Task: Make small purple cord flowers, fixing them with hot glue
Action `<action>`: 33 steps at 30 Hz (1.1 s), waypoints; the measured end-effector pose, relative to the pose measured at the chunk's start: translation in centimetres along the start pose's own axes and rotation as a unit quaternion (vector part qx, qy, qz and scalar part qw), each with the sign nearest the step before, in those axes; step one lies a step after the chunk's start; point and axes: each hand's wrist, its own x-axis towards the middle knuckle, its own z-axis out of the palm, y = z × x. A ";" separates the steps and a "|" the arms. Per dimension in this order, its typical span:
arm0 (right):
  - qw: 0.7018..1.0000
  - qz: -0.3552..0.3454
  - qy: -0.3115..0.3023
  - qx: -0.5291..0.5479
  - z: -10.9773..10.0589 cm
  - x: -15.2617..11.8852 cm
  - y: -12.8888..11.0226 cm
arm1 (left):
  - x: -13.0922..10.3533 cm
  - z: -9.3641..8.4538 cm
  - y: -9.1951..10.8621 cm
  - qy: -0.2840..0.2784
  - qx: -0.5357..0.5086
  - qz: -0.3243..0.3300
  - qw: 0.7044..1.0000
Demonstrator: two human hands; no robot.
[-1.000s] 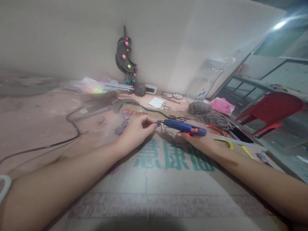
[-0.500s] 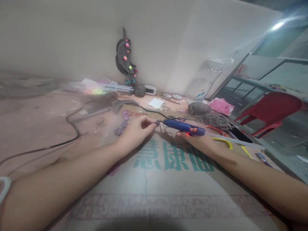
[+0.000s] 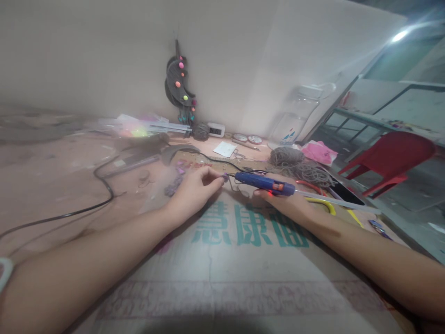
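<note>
A blue glue gun (image 3: 255,181) lies in my right hand (image 3: 283,198), whose fingers are wrapped round its underside, partly hidden by the body. From its rear sticks a long clear glue stick (image 3: 333,199). The nozzle points left and meets, or nearly meets, a small purple piece (image 3: 225,177). That piece is pinched between the thumb and fingers of my left hand (image 3: 198,188); its exact kind is too small to tell. More small purple and grey pieces (image 3: 172,188) lie just left of that hand. Both hands are above a printed sheet (image 3: 222,269) with green characters.
Grey yarn (image 3: 287,157) and a pink bag (image 3: 320,152) lie at the right, near a clear bottle (image 3: 295,116). Yellow-handled and red-handled tools are beside my right wrist. A black cord (image 3: 104,181) crosses the left. A decorated moon ornament (image 3: 178,81) hangs behind; a red chair (image 3: 399,157) stands right.
The whole view has shifted very slightly. Both hands keep nearly the same pose, with the nozzle still at the purple piece.
</note>
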 end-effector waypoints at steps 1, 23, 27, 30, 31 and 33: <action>1.000 -0.001 0.000 -0.002 0.0 0.0 0.1 | 0.0 0.0 0.0 0.000 0.000 0.001 1.000; 0.999 -0.031 0.010 0.019 0.3 -0.1 0.9 | 0.0 0.1 0.0 -0.009 0.026 0.000 1.000; 0.999 -0.037 0.009 0.020 0.3 -0.1 0.7 | 0.0 0.1 0.1 -0.014 0.024 -0.003 1.000; 0.999 -0.033 0.009 0.019 0.2 -0.2 0.5 | 0.0 0.1 0.1 -0.009 0.032 -0.002 0.999; 0.999 -0.030 0.009 0.019 0.2 -0.2 0.4 | 0.0 0.1 0.1 -0.008 0.034 -0.001 0.999; 1.000 -0.023 0.004 0.017 0.1 -0.2 0.2 | 0.1 0.1 0.0 -0.008 0.036 0.000 0.999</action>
